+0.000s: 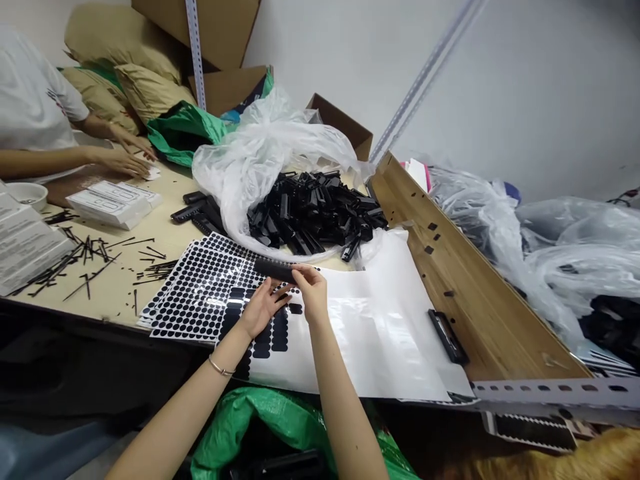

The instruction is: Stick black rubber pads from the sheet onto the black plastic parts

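Both my hands meet over a white backing sheet (pixel 380 333) at the table's front. My right hand (pixel 311 293) grips a long black plastic bar (pixel 274 269) by its right end, held level above the sheet. My left hand (pixel 260 308) is just under the bar, fingers pinched at a small black sticker; what it holds is too small to name. Oblong black stickers (pixel 277 337) lie on the sheet below my hands. A sheet of round black dot stickers (pixel 200 293) lies to the left.
A clear plastic bag (pixel 260 160) holds a heap of black plastic bars (pixel 315 213) behind my hands. Thin black strips (pixel 85 257) litter the table's left. Another person's hands (pixel 125 157) work on white packets at far left. A wooden board (pixel 475 293) slopes along the right.
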{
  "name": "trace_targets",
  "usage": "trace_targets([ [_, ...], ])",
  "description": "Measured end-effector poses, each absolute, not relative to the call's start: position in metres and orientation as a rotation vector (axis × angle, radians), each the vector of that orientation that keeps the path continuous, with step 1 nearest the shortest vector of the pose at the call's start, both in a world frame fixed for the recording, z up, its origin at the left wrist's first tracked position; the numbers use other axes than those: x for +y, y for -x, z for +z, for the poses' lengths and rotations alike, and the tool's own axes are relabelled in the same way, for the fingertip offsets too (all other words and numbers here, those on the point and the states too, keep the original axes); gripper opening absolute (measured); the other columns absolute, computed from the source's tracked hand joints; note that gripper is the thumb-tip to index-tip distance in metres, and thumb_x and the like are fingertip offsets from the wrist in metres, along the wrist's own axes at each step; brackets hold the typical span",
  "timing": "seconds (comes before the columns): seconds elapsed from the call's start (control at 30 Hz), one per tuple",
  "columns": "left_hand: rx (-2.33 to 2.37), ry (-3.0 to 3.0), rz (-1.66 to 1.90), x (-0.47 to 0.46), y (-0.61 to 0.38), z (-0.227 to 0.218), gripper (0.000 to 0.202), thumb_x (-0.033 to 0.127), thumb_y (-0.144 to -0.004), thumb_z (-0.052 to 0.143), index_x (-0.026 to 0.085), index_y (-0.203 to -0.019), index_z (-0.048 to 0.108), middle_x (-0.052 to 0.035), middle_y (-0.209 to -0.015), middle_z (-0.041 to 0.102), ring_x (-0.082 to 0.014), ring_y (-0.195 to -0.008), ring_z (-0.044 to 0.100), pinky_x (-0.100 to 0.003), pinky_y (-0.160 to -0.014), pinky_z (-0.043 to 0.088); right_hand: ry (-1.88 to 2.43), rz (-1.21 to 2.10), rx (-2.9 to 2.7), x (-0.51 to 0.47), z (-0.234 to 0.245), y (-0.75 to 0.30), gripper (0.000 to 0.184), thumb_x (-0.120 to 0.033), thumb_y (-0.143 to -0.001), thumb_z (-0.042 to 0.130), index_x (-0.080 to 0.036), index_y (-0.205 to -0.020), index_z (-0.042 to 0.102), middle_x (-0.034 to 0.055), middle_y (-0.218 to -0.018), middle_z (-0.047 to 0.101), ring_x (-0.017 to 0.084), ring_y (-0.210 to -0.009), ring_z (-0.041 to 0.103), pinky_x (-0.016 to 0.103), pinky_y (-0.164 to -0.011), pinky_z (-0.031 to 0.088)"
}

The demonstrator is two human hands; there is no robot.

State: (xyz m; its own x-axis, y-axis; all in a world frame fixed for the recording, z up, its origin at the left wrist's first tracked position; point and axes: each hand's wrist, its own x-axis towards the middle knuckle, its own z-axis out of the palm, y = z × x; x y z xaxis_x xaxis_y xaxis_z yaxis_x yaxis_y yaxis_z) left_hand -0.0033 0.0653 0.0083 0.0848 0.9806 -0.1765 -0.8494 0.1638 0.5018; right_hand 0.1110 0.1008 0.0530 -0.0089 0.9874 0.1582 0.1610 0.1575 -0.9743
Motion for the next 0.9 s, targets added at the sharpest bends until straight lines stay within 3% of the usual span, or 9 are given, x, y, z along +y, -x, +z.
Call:
trace_targets([
  [0.1,0.551,-0.282,1.461,0.065,0.004,0.007,0.029,0.039,-0.077,0.074,0.016,-0.092,0.067,-0.0042,-0.096,0.070,-0.0144,-0.089,0.066,-0.029,-0.084,0.054,1.231,1.224,-1.514,0.082,0.053,-0.119,0.040,-0.038,-0.070,0.071,-0.020,-0.106,0.066,0.0002,-0.077,0.069,0.017,-0.065,0.065,0.030,-0.060,0.053],
  [0.2,0.575,-0.220,1.527,0.066,0.005,0.005,0.027,0.035,-0.072,0.079,0.016,-0.084,0.064,-0.0013,-0.088,0.070,-0.0120,-0.085,0.066,-0.025,-0.080,0.054,1.387,0.954,-1.573,0.083,0.053,-0.125,0.030,-0.036,-0.079,0.063,-0.022,-0.106,0.067,0.0015,-0.080,0.069,0.016,-0.063,0.063,0.031,-0.061,0.052],
  [0.3,0.583,-0.178,1.545,0.066,0.007,0.004,0.027,0.036,-0.072,0.079,0.017,-0.079,0.061,0.0001,-0.081,0.069,-0.0110,-0.079,0.066,-0.024,-0.077,0.054,1.585,0.507,-1.681,0.092,0.048,-0.132,0.012,-0.025,-0.082,0.059,-0.022,-0.077,0.070,0.0073,-0.085,0.068,0.022,-0.080,0.061,0.036,-0.070,0.049],
  [0.37,0.595,-0.203,1.526,0.066,0.007,0.003,0.030,0.037,-0.069,0.081,0.017,-0.077,0.060,0.0008,-0.077,0.068,-0.0107,-0.074,0.065,-0.024,-0.074,0.054,1.669,0.400,-1.821,0.095,0.041,-0.135,0.015,-0.017,-0.076,0.064,-0.022,-0.062,0.066,0.0089,-0.083,0.066,0.025,-0.086,0.058,0.037,-0.071,0.046],
  [0.57,0.635,-0.400,1.445,0.063,0.005,0.003,0.049,0.046,-0.051,0.088,0.017,-0.082,0.064,-0.0009,-0.080,0.071,-0.0133,-0.071,0.067,-0.024,-0.066,0.055,1.753,0.463,-1.865,0.096,0.026,-0.136,0.012,-0.018,-0.075,0.065,-0.021,-0.064,0.065,0.0037,-0.082,0.066,0.021,-0.085,0.057,0.035,-0.079,0.042],
  [0.67,0.658,-0.473,1.391,0.062,0.003,0.005,0.050,0.050,-0.053,0.085,0.016,-0.086,0.067,-0.0031,-0.082,0.072,-0.0148,-0.074,0.068,-0.024,-0.064,0.055,1.715,0.654,-1.693,0.099,0.027,-0.137,0.012,-0.024,-0.073,0.067,-0.021,-0.062,0.063,0.0010,-0.079,0.065,0.018,-0.080,0.058,0.036,-0.084,0.043],
  [0.8,0.685,-0.474,1.406,0.061,0.004,0.006,0.045,0.042,-0.059,0.085,0.018,-0.094,0.068,-0.0034,-0.092,0.073,-0.0130,-0.077,0.068,-0.022,-0.065,0.056,1.348,0.871,-1.281,0.091,0.034,-0.140,0.019,-0.038,-0.076,0.064,-0.019,-0.072,0.064,0.0061,-0.100,0.063,0.020,-0.094,0.059,0.035,-0.084,0.047],
  [0.9,0.699,-0.483,1.413,0.061,0.004,0.007,0.043,0.036,-0.057,0.087,0.017,-0.090,0.069,-0.0033,-0.090,0.073,-0.0144,-0.077,0.068,-0.024,-0.066,0.057,1.152,0.973,-1.222,0.077,0.044,-0.135,0.023,-0.043,-0.078,0.063,-0.020,-0.077,0.064,0.0066,-0.107,0.061,0.020,-0.100,0.058,0.035,-0.084,0.049],
])
